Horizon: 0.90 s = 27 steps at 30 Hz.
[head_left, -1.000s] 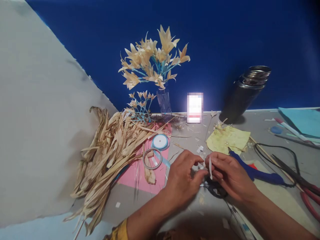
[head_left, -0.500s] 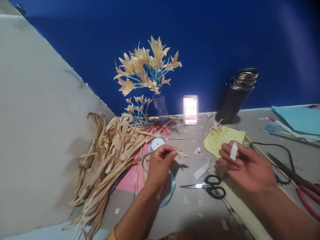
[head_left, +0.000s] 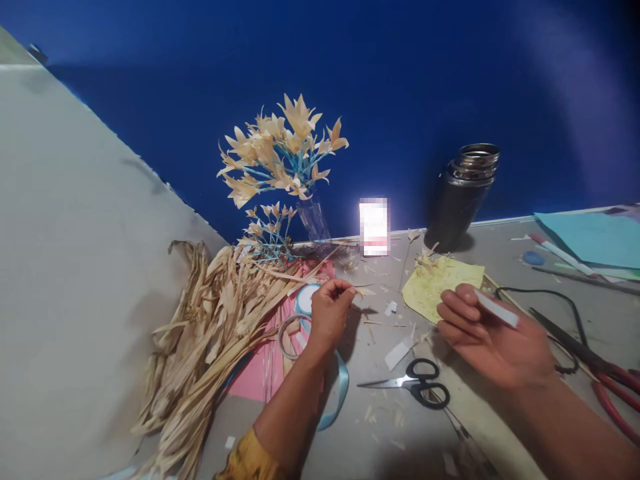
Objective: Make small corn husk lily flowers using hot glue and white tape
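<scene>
My left hand (head_left: 331,313) is closed in a pinch, with a small pale piece of husk (head_left: 366,291) poking out past the fingertips. Under and beside that wrist lie a roll of tape (head_left: 286,337) and a spool of light blue ribbon (head_left: 304,299), its loose ribbon (head_left: 340,393) curling down the table. My right hand (head_left: 493,333) is turned palm up, fingers curled, with a narrow white strip (head_left: 500,311) along its index finger. Between the hands, black-handled scissors (head_left: 423,383) lie slightly apart at the blades, beside a scrap of white paper (head_left: 399,353).
Dried corn husks (head_left: 210,333) heap at the left over pink paper (head_left: 250,373). Husk flowers (head_left: 285,143) stand in a clear vase (head_left: 314,217). A dark flask (head_left: 460,200), yellow paper (head_left: 425,287), blue paper (head_left: 590,237) and red-handled shears (head_left: 607,373) occupy the back and right.
The white strip in my right hand has swung from nearly upright to slanting along the index finger. My left hand keeps its pinch. The whole view has shifted slightly.
</scene>
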Tool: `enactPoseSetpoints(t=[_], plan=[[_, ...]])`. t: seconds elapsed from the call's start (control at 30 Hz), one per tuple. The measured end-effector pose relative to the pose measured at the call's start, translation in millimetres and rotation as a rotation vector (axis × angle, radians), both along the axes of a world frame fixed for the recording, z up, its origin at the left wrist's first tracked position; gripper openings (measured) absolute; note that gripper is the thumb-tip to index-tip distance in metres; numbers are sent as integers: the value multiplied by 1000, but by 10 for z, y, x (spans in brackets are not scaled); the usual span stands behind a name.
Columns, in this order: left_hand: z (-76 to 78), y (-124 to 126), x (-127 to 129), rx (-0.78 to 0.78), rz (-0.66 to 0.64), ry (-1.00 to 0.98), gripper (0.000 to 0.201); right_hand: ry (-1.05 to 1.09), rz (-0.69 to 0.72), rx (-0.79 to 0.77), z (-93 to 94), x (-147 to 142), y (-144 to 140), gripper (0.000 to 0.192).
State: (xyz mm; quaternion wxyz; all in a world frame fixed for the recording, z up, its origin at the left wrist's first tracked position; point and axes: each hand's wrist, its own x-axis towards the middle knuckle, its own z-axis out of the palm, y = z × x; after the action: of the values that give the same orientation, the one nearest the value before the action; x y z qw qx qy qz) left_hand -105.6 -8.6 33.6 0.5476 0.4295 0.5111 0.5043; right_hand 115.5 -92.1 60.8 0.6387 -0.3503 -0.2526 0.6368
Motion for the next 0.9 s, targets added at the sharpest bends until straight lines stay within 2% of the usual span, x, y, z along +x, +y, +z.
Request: enactPoseSetpoints(t=[0.1,0.23,0.3,0.5,0.63,0.73,0.83,0.9], plan=[[80,-10,1,-16,-40,-72,25,-42,9,-20,-114,-54,17,27],[260,-101,-24,-169,-148,-334,36,-317,55,-66,-279,-179,-5,29],[322,-157,-21,-247,-198,-473,39,-434,91,-37,-311,-261,-27,30],[302,-303,12,-425,-293,-700,30,-662,243,119,-255,-469,-65,28],[264,-353,-38,-486,-282,-818,27,-662,343,73,-302,-514,-81,23],[261,-339,-86,-470,-259,-810,27,-624,306,-27,-378,-469,-75,23],[248,-271,-105,-405,-230,-711,29,-439,211,-127,-408,-351,-30,31],[216,-200,-96,-337,-205,-568,31,-231,156,-123,-376,-244,15,33]])
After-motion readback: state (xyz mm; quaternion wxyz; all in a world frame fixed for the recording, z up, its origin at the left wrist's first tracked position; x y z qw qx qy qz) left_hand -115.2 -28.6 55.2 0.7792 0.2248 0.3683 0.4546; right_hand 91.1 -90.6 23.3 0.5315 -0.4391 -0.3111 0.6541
